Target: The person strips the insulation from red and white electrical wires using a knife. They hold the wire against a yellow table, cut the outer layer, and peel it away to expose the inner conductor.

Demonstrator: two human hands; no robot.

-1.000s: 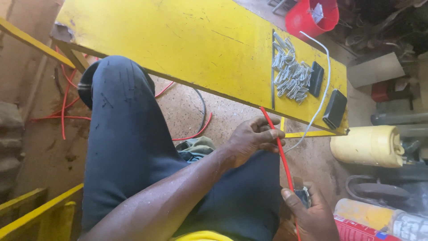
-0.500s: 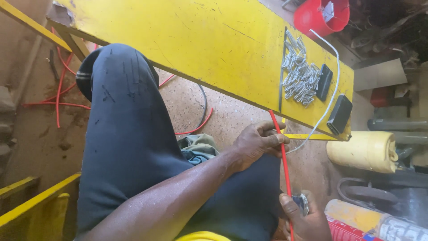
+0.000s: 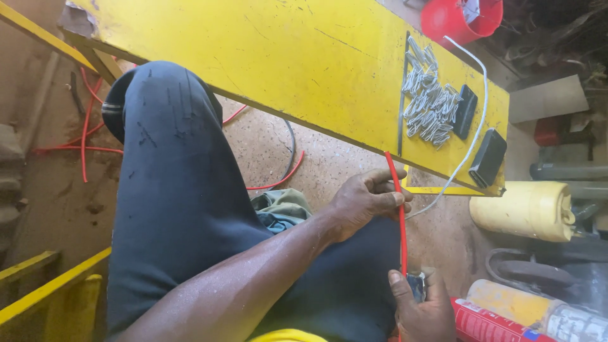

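1. The left hand (image 3: 364, 202) has its fingers curled around a thin red wire (image 3: 400, 215), gripping it just below the bench's near edge.
2. The right hand (image 3: 424, 310) sits lower, at the bottom of the view, fingers closed on a small dark tool (image 3: 417, 285) that meets the lower part of the red wire.
3. The red wire runs nearly upright between the two hands, its top end reaching the near edge of the yellow bench (image 3: 285, 57).
4. On the bench, towards its right end, lies a heap of silvery metal clips (image 3: 427, 104), with two black blocks (image 3: 487, 157) just beside it.
5. A white cable (image 3: 475, 126) curves over that right end and hangs off the near edge.
6. Both hands hover above the person's dark-trousered legs (image 3: 171, 190).
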